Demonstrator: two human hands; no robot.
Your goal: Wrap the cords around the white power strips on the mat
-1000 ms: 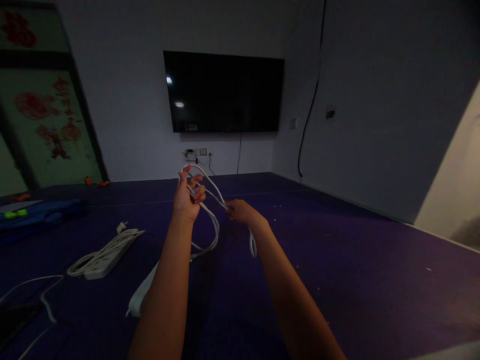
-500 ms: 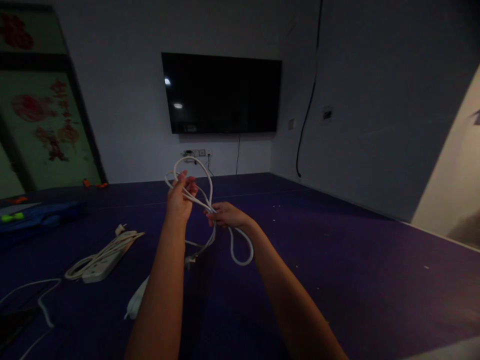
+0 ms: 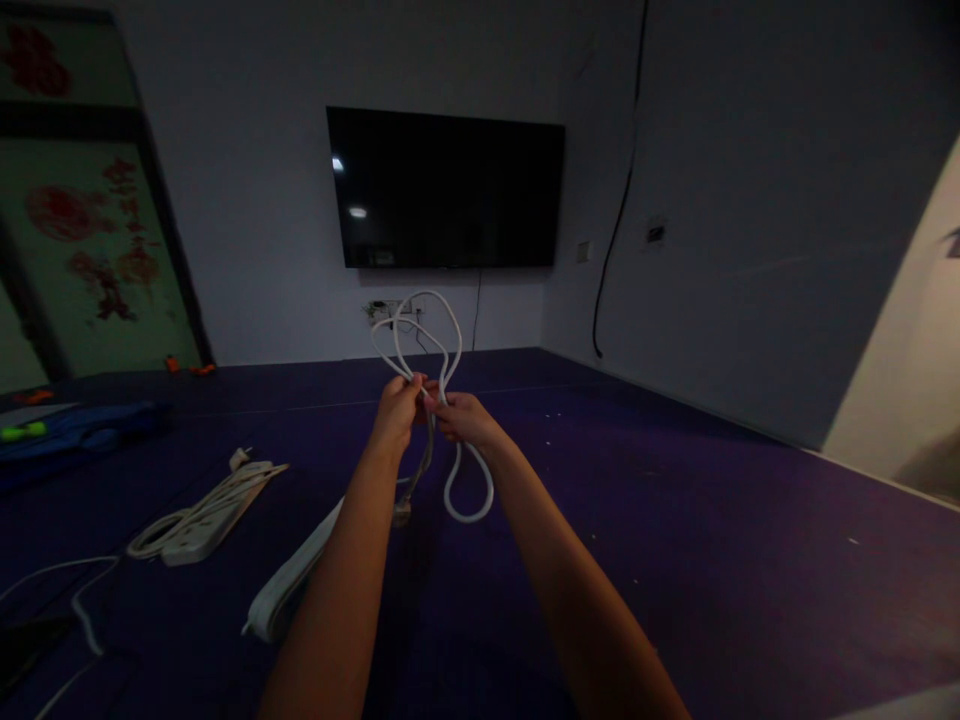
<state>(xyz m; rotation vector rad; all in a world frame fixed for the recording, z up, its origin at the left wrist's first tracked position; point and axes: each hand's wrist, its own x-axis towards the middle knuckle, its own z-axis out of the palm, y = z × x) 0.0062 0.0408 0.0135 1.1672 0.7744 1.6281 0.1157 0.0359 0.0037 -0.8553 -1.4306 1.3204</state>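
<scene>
A white power cord (image 3: 457, 340) is gathered in loops between my two hands, in the middle of the view. My left hand (image 3: 401, 408) pinches the crossing of the loops from the left. Close beside it, my right hand (image 3: 465, 418) grips the same bundle from the right. Two loops stand up above the fingers, and another loop hangs below my right hand. A plug (image 3: 403, 513) dangles beneath my left hand. Partly behind my left forearm, a white power strip (image 3: 289, 580) lies on the purple floor.
Another power strip (image 3: 196, 540), its cord laid over it, lies to the left. Further left are a thin white cable (image 3: 88, 625) and a blue cloth item (image 3: 90, 432). A television (image 3: 450, 190) hangs on the far wall above sockets. A black cable (image 3: 616, 240) runs down the right wall.
My left hand has moved right and down, in against my right hand. The upper loops have shifted right and now rise higher. More of the nearer power strip shows.
</scene>
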